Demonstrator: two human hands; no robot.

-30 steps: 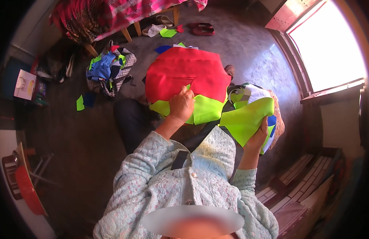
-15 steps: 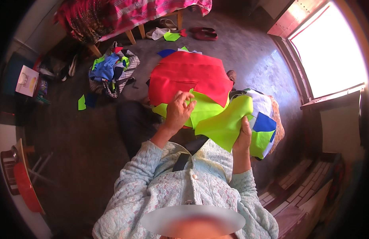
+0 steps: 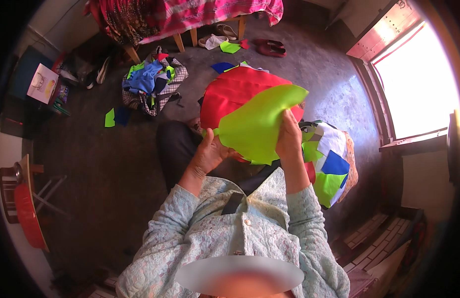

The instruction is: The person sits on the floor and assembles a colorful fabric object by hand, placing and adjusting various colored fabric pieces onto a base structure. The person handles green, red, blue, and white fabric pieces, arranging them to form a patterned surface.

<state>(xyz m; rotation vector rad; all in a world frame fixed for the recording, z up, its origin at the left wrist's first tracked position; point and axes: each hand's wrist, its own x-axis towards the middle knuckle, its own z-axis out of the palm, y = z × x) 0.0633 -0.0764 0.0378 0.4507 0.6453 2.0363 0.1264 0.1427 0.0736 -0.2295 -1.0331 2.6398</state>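
Between my two hands I hold up a lime-green piece of cloth (image 3: 257, 121) by its edges. My left hand (image 3: 208, 154) pinches its left edge, the thumb on top. The right edge is gripped by my right hand (image 3: 289, 134), whose fingers are partly behind the cloth. Beneath it, in front of my lap, lies red cloth (image 3: 230, 92), partly covered by the green piece. To my right sits a heap of white, green and blue cloth pieces (image 3: 334, 164).
A checked bag (image 3: 178, 74) stuffed with blue and green cloth stands on the floor at the far left. Loose green (image 3: 109, 117) and blue scraps lie near it. Dark red shoes (image 3: 270, 48) rest by a cloth-draped bed (image 3: 215, 17). A bright window (image 3: 416, 84) is at right.
The lime-green cloth has moved left over the red cloth. My left hand has shifted from resting over the pile to pinching the piece's left edge. The view has shifted slightly.
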